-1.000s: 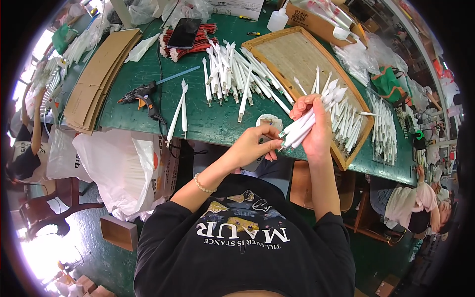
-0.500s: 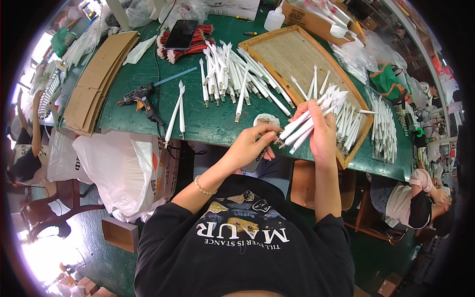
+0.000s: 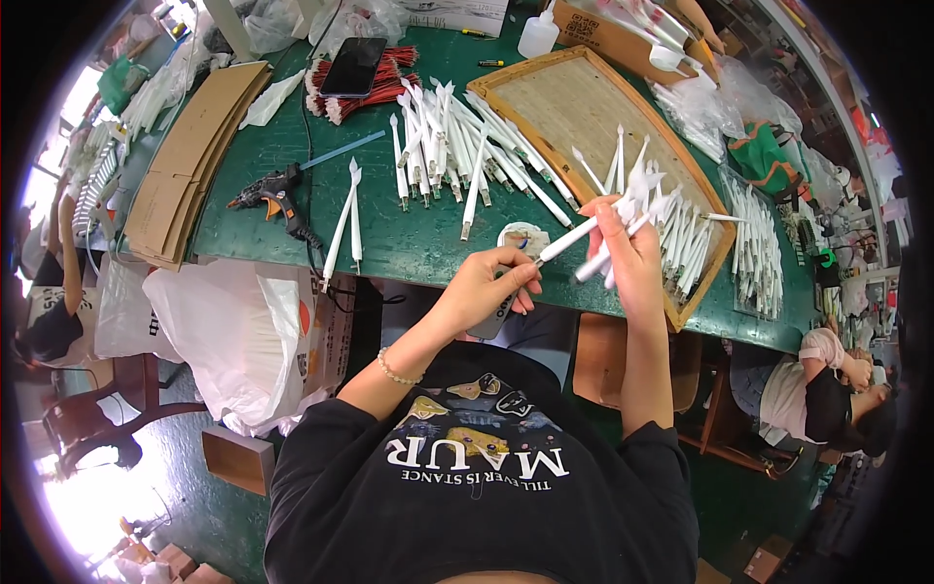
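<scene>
My right hand [image 3: 632, 268] is closed around a small bunch of white candle-shaped sticks [image 3: 595, 265] with flame-shaped tips. One stick [image 3: 568, 239] slants out of the bunch toward my left hand [image 3: 484, 290], whose thumb and fingertips pinch its lower end. That pinched end is partly hidden. Just beyond my hands sits a small round white object [image 3: 523, 236] at the table edge. More such sticks lie in a loose pile [image 3: 438, 151] on the green table. Two others [image 3: 342, 229] lie apart at left. A wooden-framed tray [image 3: 574, 97] holds many more on the right.
A glue gun [image 3: 277, 190] with a blue stick rests at left, beside cardboard sheets [image 3: 185, 170]. A black phone [image 3: 354, 66] lies on red wires [image 3: 391, 86]. A white squeeze bottle [image 3: 538, 37] stands at the back. Bagged sticks [image 3: 754, 253] lie right of the tray.
The bunch in my right hand has tilted and spread, and one stick now stands out from it. My left fingers have drawn slightly left and hold that stick's end.
</scene>
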The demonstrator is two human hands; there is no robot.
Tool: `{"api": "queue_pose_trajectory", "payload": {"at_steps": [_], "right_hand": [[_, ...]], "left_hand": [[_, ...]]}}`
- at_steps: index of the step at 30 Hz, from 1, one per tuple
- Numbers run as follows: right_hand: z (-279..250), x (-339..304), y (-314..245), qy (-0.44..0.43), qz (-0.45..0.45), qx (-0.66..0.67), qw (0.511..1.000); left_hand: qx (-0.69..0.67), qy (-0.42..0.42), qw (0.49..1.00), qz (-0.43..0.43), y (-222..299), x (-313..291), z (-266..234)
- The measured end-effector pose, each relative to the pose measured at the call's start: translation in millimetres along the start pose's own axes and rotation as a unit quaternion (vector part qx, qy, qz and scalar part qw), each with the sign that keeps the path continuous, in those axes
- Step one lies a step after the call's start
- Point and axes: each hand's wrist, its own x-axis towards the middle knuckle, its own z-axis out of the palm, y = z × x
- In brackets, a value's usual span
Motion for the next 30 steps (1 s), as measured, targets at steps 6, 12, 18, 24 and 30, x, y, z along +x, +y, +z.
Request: {"api": "queue_pose_trajectory", "payload": {"at_steps": [6,12,18,24,30], "right_hand": [[10.4,-0.9,5.6,0.068,-0.035,-0.042,0.996],[17.4,9.5,29.3,0.067,-0.128,-0.234,0.962],[28.8,12.1,38.1,0.032,-0.111,-0.268,0.956],[30.6,13.7,36.1,-0.006,-0.109,-0.23,0.967],[28.0,20.0,33.4,-0.064,-0.111,-0.247,0.96]], "left_hand": [[0.015,0.026,0.999,-0.021,8.8,0.5,-1.8],[-0.084,0.083,0.993,-0.015,10.2,-1.9,-14.5],[-0.095,0.101,0.99,-0.016,10.3,-4.2,-18.3],[-0.095,0.09,0.991,-0.02,10.6,-2.6,-20.1],[-0.091,0.095,0.991,-0.023,11.9,-3.4,-19.6]]}}
